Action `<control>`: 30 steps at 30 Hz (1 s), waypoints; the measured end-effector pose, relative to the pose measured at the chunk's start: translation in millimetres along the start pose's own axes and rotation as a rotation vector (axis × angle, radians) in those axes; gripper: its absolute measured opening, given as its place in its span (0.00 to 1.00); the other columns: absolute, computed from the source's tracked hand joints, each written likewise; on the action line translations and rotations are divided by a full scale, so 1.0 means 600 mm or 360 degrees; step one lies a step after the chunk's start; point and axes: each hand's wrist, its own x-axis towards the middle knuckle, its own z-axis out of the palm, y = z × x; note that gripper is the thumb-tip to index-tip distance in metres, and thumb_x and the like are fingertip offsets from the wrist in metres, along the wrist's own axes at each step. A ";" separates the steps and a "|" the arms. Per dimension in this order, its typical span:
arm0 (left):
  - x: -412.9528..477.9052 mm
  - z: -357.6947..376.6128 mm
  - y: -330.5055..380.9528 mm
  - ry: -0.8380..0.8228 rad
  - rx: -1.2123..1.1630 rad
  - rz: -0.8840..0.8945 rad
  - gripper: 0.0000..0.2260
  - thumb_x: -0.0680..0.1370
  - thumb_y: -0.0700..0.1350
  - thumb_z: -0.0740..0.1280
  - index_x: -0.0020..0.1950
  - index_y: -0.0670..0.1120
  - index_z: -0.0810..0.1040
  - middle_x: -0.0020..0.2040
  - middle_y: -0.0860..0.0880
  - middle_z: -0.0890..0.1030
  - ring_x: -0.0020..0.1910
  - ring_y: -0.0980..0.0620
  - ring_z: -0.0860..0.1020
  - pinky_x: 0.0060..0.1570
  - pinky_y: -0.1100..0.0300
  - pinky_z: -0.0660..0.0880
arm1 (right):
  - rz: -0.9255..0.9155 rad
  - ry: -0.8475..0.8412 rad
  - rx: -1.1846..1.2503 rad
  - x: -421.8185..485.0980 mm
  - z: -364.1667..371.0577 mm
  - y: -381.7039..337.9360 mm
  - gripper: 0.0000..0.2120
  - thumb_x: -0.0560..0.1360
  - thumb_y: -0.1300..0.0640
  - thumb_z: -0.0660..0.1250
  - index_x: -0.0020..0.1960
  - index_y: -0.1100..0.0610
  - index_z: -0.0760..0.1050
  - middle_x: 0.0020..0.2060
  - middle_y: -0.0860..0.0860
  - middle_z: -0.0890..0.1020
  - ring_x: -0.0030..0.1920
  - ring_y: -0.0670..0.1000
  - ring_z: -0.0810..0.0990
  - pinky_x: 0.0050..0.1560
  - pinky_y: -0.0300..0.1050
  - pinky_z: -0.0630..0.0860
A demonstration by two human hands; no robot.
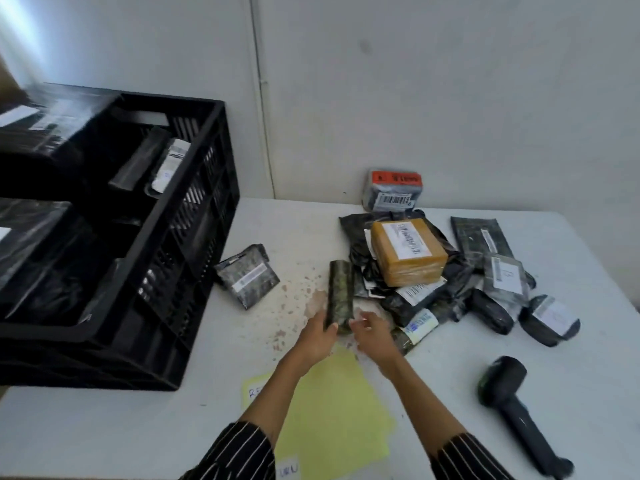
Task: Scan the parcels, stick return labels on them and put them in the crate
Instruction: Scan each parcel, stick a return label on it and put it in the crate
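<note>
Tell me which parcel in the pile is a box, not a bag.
The tan taped box on top of the pile, with a white barcode label; those around it are dark plastic bags.

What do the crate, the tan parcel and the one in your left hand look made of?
Crate: black moulded plastic, going by its slotted walls. Tan parcel: probably cardboard under glossy tape. Rolled parcel in the left hand: shiny dark plastic film, seemingly.

Black crate (180,271), seemingly camouflage-patterned parcel (341,292)
</note>
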 end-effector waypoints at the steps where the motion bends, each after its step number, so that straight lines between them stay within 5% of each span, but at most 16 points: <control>1: 0.018 0.006 -0.007 0.0028 -0.0030 -0.0052 0.21 0.82 0.50 0.55 0.74 0.47 0.60 0.71 0.45 0.67 0.64 0.45 0.72 0.55 0.53 0.77 | 0.0024 -0.0025 0.0043 0.005 0.008 -0.005 0.18 0.79 0.56 0.61 0.65 0.63 0.68 0.45 0.56 0.77 0.42 0.56 0.79 0.38 0.49 0.76; 3: 0.038 0.014 -0.011 0.0108 -0.0097 -0.0092 0.21 0.82 0.50 0.56 0.74 0.47 0.62 0.69 0.45 0.70 0.60 0.46 0.74 0.46 0.57 0.79 | 0.0088 -0.0056 0.0195 0.014 0.023 -0.006 0.14 0.78 0.56 0.63 0.59 0.65 0.71 0.46 0.59 0.80 0.42 0.57 0.80 0.38 0.52 0.77; 6: 0.035 0.018 0.002 0.0250 -0.0172 -0.0097 0.17 0.82 0.48 0.57 0.70 0.44 0.65 0.61 0.45 0.74 0.51 0.48 0.76 0.39 0.62 0.76 | 0.0199 -0.0041 0.0520 0.008 0.030 -0.011 0.12 0.77 0.58 0.65 0.56 0.64 0.68 0.48 0.60 0.80 0.37 0.52 0.77 0.32 0.42 0.72; 10: 0.017 0.017 -0.002 0.0305 -0.0378 -0.0085 0.21 0.80 0.52 0.62 0.70 0.49 0.63 0.63 0.46 0.73 0.56 0.48 0.76 0.49 0.56 0.78 | 0.0097 -0.0044 0.0696 -0.030 0.023 -0.019 0.13 0.77 0.59 0.66 0.54 0.60 0.63 0.41 0.54 0.75 0.36 0.48 0.75 0.28 0.34 0.71; 12: 0.000 0.025 0.000 0.0280 -0.0529 -0.0036 0.20 0.78 0.53 0.64 0.68 0.53 0.63 0.62 0.47 0.74 0.56 0.49 0.77 0.52 0.53 0.79 | -0.0080 0.0036 0.0597 -0.054 0.025 -0.018 0.13 0.77 0.61 0.66 0.55 0.58 0.62 0.40 0.53 0.72 0.38 0.50 0.75 0.32 0.35 0.73; 14: -0.016 0.032 0.007 0.0303 -0.0658 0.0021 0.16 0.78 0.51 0.65 0.64 0.52 0.66 0.55 0.49 0.77 0.50 0.52 0.79 0.45 0.58 0.80 | -0.0251 0.0085 0.0516 -0.079 0.022 -0.012 0.14 0.76 0.62 0.66 0.56 0.55 0.63 0.41 0.54 0.72 0.42 0.52 0.74 0.41 0.44 0.77; 16: -0.028 0.034 0.014 0.0306 -0.0781 0.0004 0.13 0.79 0.50 0.63 0.62 0.48 0.70 0.50 0.46 0.80 0.43 0.51 0.80 0.39 0.59 0.79 | -0.0383 0.0053 0.0501 -0.102 0.004 -0.003 0.14 0.75 0.60 0.67 0.57 0.52 0.67 0.44 0.54 0.74 0.44 0.49 0.74 0.43 0.43 0.76; 19: -0.048 0.027 0.025 0.0102 -0.1053 -0.0104 0.15 0.81 0.48 0.58 0.59 0.39 0.75 0.41 0.42 0.80 0.33 0.49 0.76 0.32 0.58 0.73 | -0.0425 0.0095 0.0638 -0.121 -0.048 0.008 0.11 0.77 0.57 0.66 0.57 0.50 0.69 0.49 0.52 0.76 0.48 0.50 0.76 0.43 0.37 0.75; 23: -0.080 0.032 0.048 -0.0334 -0.1136 -0.0194 0.18 0.82 0.50 0.54 0.56 0.38 0.76 0.36 0.40 0.78 0.27 0.50 0.69 0.28 0.60 0.66 | -0.0240 0.0195 0.1040 -0.125 -0.135 0.022 0.20 0.77 0.52 0.64 0.66 0.49 0.61 0.51 0.52 0.78 0.47 0.51 0.79 0.44 0.43 0.76; 26: -0.095 0.055 0.060 -0.0598 -0.0994 -0.0225 0.20 0.81 0.53 0.54 0.55 0.39 0.77 0.38 0.39 0.79 0.26 0.51 0.69 0.27 0.62 0.66 | -0.0211 0.0152 0.1193 -0.139 -0.183 0.042 0.19 0.76 0.54 0.65 0.65 0.51 0.64 0.46 0.56 0.80 0.42 0.50 0.80 0.44 0.47 0.79; 30: -0.107 0.115 0.067 -0.0441 -0.1016 -0.0132 0.23 0.79 0.58 0.59 0.60 0.40 0.77 0.41 0.44 0.78 0.30 0.51 0.71 0.29 0.61 0.70 | -0.0095 0.0341 0.1193 -0.161 -0.210 0.087 0.15 0.77 0.55 0.65 0.60 0.61 0.69 0.47 0.61 0.81 0.42 0.53 0.82 0.44 0.50 0.81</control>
